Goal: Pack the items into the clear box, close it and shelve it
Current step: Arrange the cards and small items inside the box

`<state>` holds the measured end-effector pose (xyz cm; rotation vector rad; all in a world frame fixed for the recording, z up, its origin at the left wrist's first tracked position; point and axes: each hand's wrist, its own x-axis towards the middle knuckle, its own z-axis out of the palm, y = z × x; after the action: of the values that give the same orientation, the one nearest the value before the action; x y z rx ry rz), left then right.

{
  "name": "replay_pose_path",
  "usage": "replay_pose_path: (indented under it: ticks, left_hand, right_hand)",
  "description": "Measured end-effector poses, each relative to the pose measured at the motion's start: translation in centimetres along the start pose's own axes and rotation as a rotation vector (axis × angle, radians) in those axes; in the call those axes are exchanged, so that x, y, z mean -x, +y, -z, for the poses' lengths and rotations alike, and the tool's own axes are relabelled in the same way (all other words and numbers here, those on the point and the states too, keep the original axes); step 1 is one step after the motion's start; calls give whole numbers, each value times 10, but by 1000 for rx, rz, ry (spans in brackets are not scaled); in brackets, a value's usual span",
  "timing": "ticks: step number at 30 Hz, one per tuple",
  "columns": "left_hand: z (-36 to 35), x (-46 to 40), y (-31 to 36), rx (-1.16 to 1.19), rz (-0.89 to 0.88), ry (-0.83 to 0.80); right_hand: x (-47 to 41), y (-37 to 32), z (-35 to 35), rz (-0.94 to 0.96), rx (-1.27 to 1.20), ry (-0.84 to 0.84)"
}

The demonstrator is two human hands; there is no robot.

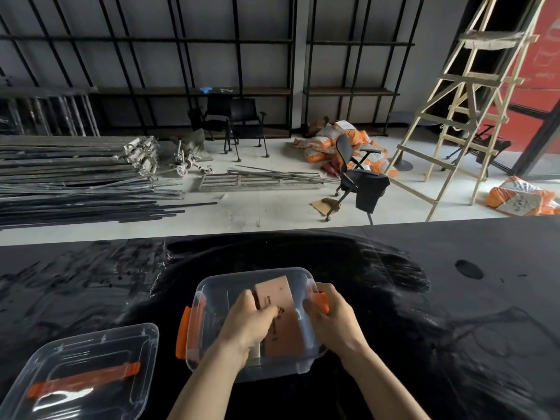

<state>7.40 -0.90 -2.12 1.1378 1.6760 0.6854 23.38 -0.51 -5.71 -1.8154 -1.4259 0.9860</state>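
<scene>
**Both hands at the open clear box**

The clear box (257,325) stands near the front edge of the black desk (454,298), without its lid; your left hand (248,321) is inside it, fingers closed on the pink carton (280,316); your right hand (328,319) is pressed around the box's right rim at the orange latch (321,301); the clear lid (81,374) lies at the front-left corner.

Perhaps print on carton (280,316), unreadable
</scene>
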Motion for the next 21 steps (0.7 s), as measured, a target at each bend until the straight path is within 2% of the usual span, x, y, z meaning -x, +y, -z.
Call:
replay_pose_path:
  ticks: [4,14,21]
  left_hand:
    - [-2,-8,4,-166,43,-16]
    - [-39,-44,3,-570,145,-195]
    - [-49,-54,-1,-1056,39,-325]
  right_hand:
    - [-3,5,-7,-20,-140,33]
    - [-10,11,-14,-17,-149,61]
    - [-12,13,-15,4,-125,72]
